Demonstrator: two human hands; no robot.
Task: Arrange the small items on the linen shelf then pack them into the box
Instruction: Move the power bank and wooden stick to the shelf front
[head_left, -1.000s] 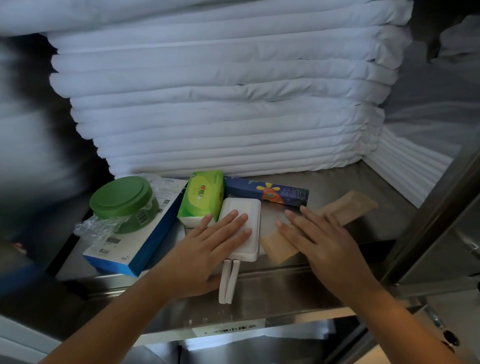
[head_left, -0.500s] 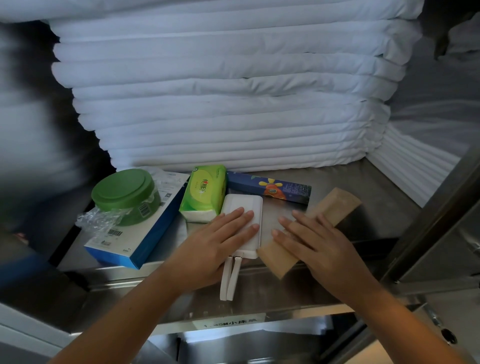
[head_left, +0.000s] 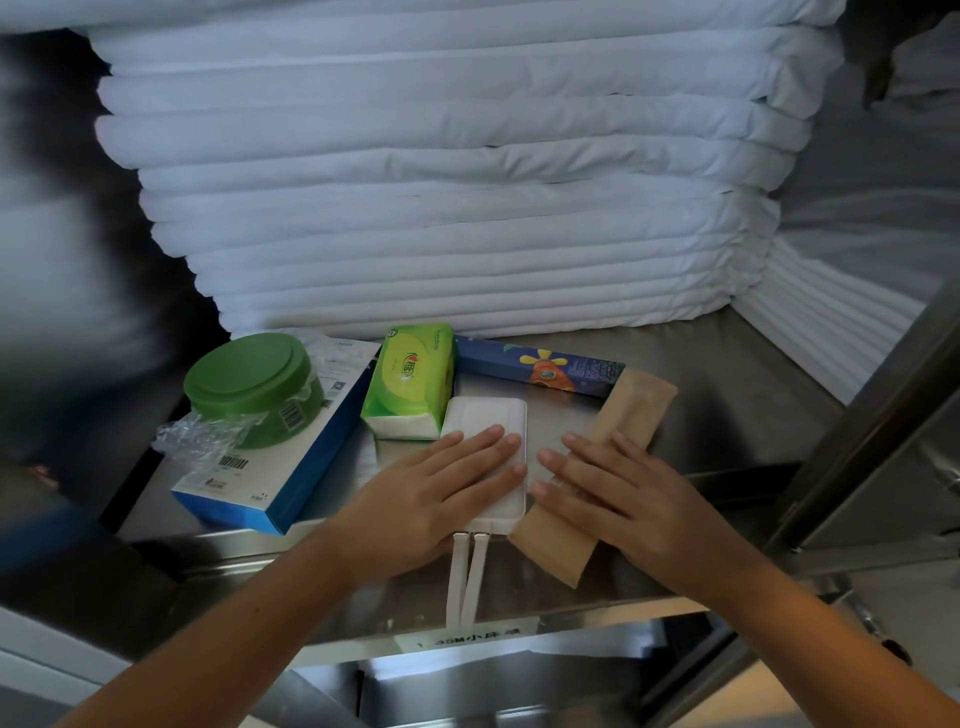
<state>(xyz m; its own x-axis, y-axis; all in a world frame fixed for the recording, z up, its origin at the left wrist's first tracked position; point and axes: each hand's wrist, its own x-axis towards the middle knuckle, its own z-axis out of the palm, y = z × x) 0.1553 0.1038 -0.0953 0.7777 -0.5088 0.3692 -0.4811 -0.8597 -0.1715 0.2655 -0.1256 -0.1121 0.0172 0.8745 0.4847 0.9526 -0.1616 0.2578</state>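
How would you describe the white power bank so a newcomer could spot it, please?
Find the stack of folded white linen on the steel shelf. In front of it, the white power bank lies flat under the left hand, between the green tissue pack and the tan packet. It alone has two white straps hanging over the shelf's edge.

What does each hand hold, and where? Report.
Nothing is gripped. The left hand lies flat on the white power bank, near half; the right hand flat on the tan packet, mid-length.
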